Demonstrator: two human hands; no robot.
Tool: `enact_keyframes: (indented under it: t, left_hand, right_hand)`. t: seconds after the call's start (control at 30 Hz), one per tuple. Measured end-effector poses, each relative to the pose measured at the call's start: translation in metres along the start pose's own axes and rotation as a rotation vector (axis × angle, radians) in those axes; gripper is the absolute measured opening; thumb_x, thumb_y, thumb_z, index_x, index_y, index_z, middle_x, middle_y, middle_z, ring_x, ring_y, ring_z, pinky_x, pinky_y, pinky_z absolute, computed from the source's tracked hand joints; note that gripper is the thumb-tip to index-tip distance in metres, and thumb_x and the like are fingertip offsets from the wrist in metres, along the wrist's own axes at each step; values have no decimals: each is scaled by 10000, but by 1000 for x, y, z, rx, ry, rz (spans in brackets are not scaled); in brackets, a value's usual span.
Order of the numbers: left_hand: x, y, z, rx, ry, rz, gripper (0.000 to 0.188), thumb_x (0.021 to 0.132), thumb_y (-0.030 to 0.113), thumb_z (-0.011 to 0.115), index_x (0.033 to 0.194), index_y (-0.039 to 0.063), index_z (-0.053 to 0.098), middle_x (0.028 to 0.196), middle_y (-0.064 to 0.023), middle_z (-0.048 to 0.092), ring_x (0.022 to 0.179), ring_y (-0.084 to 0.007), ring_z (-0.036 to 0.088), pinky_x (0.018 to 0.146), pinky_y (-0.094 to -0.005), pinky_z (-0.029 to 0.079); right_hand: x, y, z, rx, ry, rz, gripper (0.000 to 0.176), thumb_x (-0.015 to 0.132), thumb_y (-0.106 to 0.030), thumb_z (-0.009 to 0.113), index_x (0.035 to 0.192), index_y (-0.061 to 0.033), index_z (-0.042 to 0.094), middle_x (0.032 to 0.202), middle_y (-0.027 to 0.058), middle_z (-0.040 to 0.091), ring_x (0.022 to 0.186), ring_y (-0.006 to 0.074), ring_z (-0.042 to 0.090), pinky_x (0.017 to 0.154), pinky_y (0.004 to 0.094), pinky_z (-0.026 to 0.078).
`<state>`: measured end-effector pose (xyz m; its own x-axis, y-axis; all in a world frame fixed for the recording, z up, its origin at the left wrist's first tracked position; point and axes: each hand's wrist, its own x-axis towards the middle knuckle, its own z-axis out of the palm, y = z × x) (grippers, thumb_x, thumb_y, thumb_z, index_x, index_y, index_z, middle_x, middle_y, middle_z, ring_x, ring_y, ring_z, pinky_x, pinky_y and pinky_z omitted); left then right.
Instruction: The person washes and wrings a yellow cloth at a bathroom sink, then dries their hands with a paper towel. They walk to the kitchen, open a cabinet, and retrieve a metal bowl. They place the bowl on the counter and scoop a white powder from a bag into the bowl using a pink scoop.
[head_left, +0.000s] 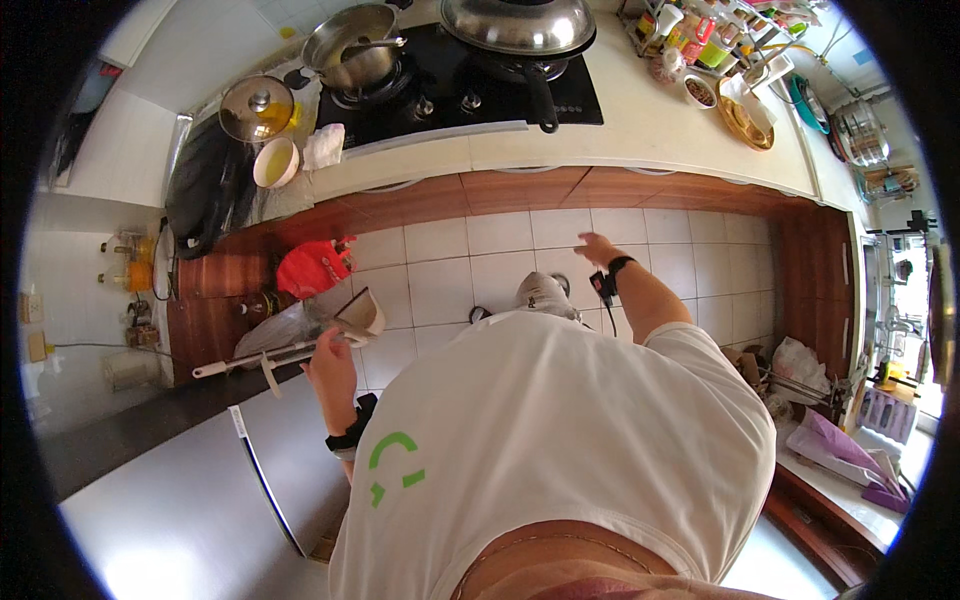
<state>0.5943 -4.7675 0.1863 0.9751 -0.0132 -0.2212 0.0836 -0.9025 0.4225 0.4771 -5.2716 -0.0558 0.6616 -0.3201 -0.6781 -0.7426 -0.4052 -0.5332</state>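
My left hand (332, 371) hangs at the left with its fingers loosely curled and apart, and nothing shows in it. From above it overlaps the white handles (255, 360) of a broom and dustpan; I cannot tell whether it touches them. The dustpan (365, 313) rests on the tiled floor just beyond. My right hand (598, 250) is held out over the floor in front of the cabinets, fingers spread, holding nothing. Both wrists wear black bands, and a small black device (602, 286) with a cable hangs by the right one.
Ahead, a black gas hob (442, 97) carries a steel pot (352, 52) and a lidded wok (519, 26). A glass lid (256, 109) and bowl (276, 163) stand left; bottles (697, 37) stand right. A red bag (315, 268) lies left, near the refrigerator (187, 480).
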Motion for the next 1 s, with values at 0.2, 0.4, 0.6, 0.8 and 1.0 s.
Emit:
enact_keyframes:
  t: [0.2, 0.4, 0.6, 0.8, 1.0]
  left_hand:
    - [26, -5, -7, 6, 40, 37, 274, 803, 223, 547, 1068, 157, 568, 797, -33, 630, 822, -207, 592, 1007, -517, 170]
    - [21, 2, -12, 7, 67, -100, 277, 795, 212, 557, 1058, 128, 569, 795, -52, 633, 797, -206, 595, 968, -468, 273]
    - [14, 8, -19, -34, 124, -71, 287, 785, 170, 571, 1050, 58, 562, 745, -93, 629, 688, -223, 598, 717, -338, 453]
    - [23, 9, -18, -130, 115, -96, 285, 786, 138, 560, 1050, 32, 563, 751, -123, 630, 670, -212, 598, 655, -317, 467]
    - [27, 12, -17, -34, 123, 19, 288, 783, 133, 573, 1044, 12, 567, 752, -138, 629, 670, -200, 597, 624, -306, 470]
  right_hand:
    - [29, -109, -23, -388, 143, -247, 711, 699, -282, 649, 1291, -53, 328, 1340, 208, 281, 1186, 369, 355, 957, 420, 358]
    - [64, -147, -24, -512, 59, -210, 754, 681, -242, 657, 1310, -72, 278, 1339, 214, 259, 1182, 392, 351, 962, 440, 349]
    - [90, -138, -19, -470, 103, -187, 632, 712, -159, 588, 1277, -58, 323, 1293, 234, 335, 1159, 392, 379, 949, 438, 365]
    - [118, -120, -10, -218, 53, -68, 631, 716, -177, 599, 1269, -35, 329, 1277, 256, 359, 1175, 383, 366, 955, 406, 357]
    - [114, -113, -12, -421, 58, -300, 642, 717, -166, 611, 1271, 4, 333, 1329, 250, 283, 1230, 365, 294, 1011, 362, 292]
